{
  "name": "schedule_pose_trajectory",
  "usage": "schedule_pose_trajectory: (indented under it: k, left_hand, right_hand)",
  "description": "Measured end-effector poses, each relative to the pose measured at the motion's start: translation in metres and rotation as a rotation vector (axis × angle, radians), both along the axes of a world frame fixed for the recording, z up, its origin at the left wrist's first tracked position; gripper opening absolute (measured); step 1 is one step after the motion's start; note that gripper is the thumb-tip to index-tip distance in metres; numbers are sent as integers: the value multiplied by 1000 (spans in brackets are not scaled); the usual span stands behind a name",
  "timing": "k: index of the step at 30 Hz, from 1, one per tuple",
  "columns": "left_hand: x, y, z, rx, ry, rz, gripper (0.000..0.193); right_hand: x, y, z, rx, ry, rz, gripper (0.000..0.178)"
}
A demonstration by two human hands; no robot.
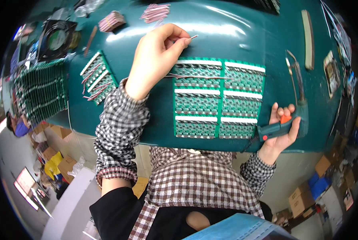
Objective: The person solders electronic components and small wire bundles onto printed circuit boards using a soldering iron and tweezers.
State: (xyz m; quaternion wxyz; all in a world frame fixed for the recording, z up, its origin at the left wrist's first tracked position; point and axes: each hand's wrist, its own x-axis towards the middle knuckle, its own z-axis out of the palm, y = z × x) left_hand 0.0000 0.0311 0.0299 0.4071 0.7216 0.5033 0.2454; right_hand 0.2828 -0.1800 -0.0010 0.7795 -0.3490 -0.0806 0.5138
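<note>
My left hand reaches over the table beyond the circuit board panel, thumb and finger pinched on a thin wire whose end sticks out to the right. The green circuit board panel lies flat in front of me, with rows of white strips and small parts. Across its upper part runs a pinkish wire pair, passing left toward my wrist. At the panel's right, my right hand is closed round the handle of a dark green soldering gun with a red trigger. Its metal tip points away from me, above the table.
A smaller board with wires lies left of my forearm, and a stack of green boards stands farther left. Wire bundles and a black fan are at the back. A long bar lies at the far right.
</note>
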Motion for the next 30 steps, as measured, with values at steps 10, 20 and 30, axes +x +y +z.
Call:
schedule_pose_trajectory:
  k: [10,20,30]
  left_hand:
    - [65,-45,12,97,101,-309,7]
    - [77,-55,-12,249,176,-294,7]
    - [86,-60,-24,279,102,-249,12]
  right_hand:
    - [7,-33,42,-149,-342,64,47]
    - [5,-49,39,-249,-533,103,53]
    - [-9,-51,55,-349,-600,91,51]
